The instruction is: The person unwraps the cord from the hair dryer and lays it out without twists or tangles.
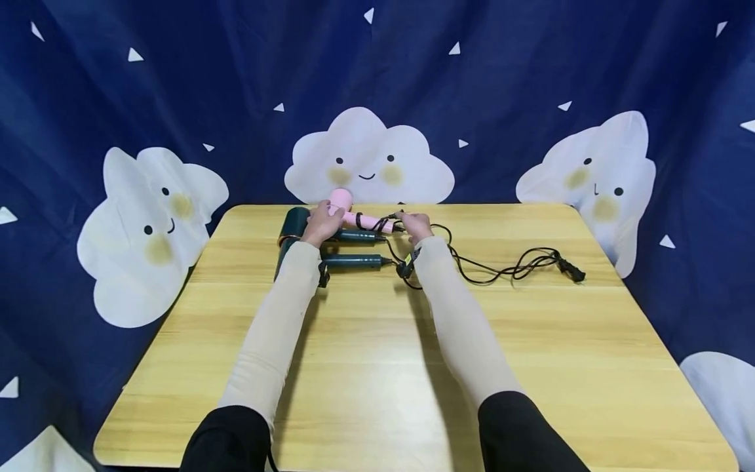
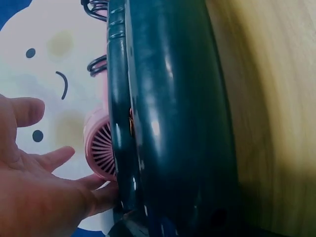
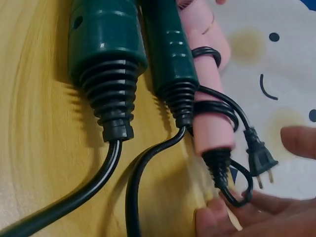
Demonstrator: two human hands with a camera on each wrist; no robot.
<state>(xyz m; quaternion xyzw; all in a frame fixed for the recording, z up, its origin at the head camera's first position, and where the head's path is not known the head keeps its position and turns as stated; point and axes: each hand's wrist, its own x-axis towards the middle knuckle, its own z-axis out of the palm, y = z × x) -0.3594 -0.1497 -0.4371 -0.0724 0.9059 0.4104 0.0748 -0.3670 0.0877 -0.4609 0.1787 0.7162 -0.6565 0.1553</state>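
Observation:
A pink hair dryer [image 1: 368,221] lies at the table's back edge, its black cord wrapped round the handle. My left hand [image 1: 321,224] is at its head, and in the left wrist view the fingers [image 2: 57,157] are spread beside the round vent, thumb apart. My right hand [image 1: 416,226] is at the handle's cord end; its fingertips [image 3: 210,215] are by the cord there, thumb away from it. Whether either hand bears on the dryer, I cannot tell. Two dark green hair dryers lie nearer me, one [image 1: 361,236] alongside the pink one, the other [image 1: 352,261] in front.
A black cord [image 1: 489,275] runs right across the table to a plug [image 1: 570,269]. The pink dryer's two-pin plug [image 3: 261,157] sticks out beside its handle. Another black plug [image 1: 404,269] lies by my right wrist. A blue cloud-print curtain [image 1: 501,78] hangs behind the wooden table [image 1: 377,367].

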